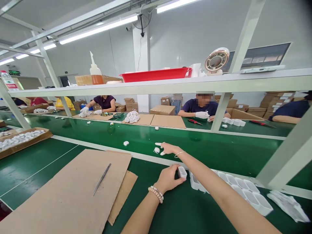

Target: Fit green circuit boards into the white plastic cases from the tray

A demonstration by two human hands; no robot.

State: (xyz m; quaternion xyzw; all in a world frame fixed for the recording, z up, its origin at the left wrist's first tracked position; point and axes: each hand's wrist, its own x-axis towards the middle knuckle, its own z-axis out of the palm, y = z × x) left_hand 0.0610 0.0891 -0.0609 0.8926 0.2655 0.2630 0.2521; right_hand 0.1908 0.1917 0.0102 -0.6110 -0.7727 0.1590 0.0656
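Observation:
My left hand (167, 178) pinches a small white plastic cup (182, 173) at the near edge of the green belt. My right arm crosses over the left. On the belt, my right hand (169, 149) is spread around a small white part (156, 150), with finger cots on its fingertips. The fingers stay apart and do not close on the part. To the right, rows of white plastic cups (253, 198) stand together, partly covered by my right forearm.
A cardboard sheet (70, 191) with metal tweezers (102, 178) lies at left. Beyond it is a box of white parts (21, 139). More white parts, such as one part (126, 143), dot the belt (109, 133). A shelf post (287, 143) rises at right, beside a plastic bag (289, 204). Co-workers sit opposite.

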